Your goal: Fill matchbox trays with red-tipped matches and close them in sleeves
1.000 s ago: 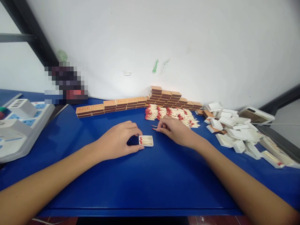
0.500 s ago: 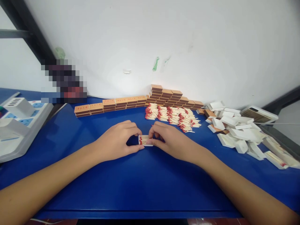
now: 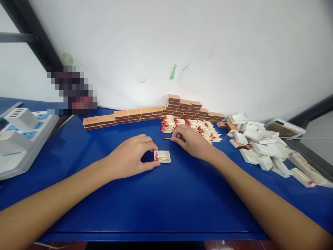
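My left hand (image 3: 134, 154) grips the left end of a small white matchbox tray (image 3: 166, 161) between thumb and fingers. Several red-tipped matches lie inside the tray, their heads toward my left hand. Just behind and to the right of the tray, my right hand (image 3: 191, 142) pinches a single match (image 3: 168, 139), its red head pointing left, low over the blue table. Beyond that hand spreads a heap of loose matches (image 3: 169, 124), which the hand partly hides.
Closed brown matchboxes (image 3: 121, 116) stand stacked along the wall. White trays (image 3: 265, 149) are piled at right beside a phone (image 3: 284, 127). One tray there (image 3: 303, 177) holds matches. At left sits a power strip (image 3: 33, 149) with plugs on the blue table (image 3: 156, 208).
My right hand has moved from the tray back and to the right, toward the match heap, and a match now shows in its fingers. My left hand stays on the tray.
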Tool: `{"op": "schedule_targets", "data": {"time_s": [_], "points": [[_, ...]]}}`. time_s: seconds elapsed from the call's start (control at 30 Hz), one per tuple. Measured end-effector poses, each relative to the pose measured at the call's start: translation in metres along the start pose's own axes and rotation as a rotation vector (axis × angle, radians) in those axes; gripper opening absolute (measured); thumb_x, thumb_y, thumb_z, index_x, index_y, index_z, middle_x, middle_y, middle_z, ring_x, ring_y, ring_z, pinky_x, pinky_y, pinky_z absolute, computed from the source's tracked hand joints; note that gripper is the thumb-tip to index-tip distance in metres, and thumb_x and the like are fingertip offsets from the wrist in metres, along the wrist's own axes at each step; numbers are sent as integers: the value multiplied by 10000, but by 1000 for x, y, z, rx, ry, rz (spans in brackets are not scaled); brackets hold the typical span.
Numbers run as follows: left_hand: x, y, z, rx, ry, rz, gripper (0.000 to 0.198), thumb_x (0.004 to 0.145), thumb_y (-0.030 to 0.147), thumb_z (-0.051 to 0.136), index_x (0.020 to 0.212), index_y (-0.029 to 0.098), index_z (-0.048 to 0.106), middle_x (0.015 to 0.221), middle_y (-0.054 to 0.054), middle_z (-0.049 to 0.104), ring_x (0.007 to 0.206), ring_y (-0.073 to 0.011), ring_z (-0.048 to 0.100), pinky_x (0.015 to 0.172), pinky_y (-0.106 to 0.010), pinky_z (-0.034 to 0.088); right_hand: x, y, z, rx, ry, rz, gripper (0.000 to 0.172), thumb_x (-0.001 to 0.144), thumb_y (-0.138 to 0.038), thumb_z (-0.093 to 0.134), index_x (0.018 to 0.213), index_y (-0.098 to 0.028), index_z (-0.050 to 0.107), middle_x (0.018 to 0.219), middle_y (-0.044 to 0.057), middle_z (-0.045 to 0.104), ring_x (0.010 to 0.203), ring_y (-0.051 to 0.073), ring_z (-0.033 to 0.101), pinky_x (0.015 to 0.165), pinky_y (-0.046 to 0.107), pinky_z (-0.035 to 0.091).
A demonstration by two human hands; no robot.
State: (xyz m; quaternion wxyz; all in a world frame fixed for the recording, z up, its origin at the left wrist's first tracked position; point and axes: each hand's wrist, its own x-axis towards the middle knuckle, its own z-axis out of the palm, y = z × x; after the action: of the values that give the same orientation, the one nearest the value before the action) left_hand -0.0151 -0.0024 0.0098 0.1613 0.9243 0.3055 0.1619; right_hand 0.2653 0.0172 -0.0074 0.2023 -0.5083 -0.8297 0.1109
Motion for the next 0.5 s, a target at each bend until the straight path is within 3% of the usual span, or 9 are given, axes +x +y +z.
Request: {"op": "schedule_targets", "data": {"time_s": [0.17,0.5], "points": [[0,1,0,12,1,15,264,970,395,756,1132,187,745,1029,-57,716,1003,-248,633,872,-385,506,10,-3,7,-61,92,-25,50,1008,-223,636,1041,-216,598,1009,70,642,845,214,570,745,331,415],[-1,2,-1,35,8,25,257,971,385,754,1114,171,753,994,-54,706,963,-240,623,847,-374,495,11,0,12,-62,109,-29,24,1023,-234,611,1023,-210,608,959,58,628,797,205,547,704,326,386]]}}
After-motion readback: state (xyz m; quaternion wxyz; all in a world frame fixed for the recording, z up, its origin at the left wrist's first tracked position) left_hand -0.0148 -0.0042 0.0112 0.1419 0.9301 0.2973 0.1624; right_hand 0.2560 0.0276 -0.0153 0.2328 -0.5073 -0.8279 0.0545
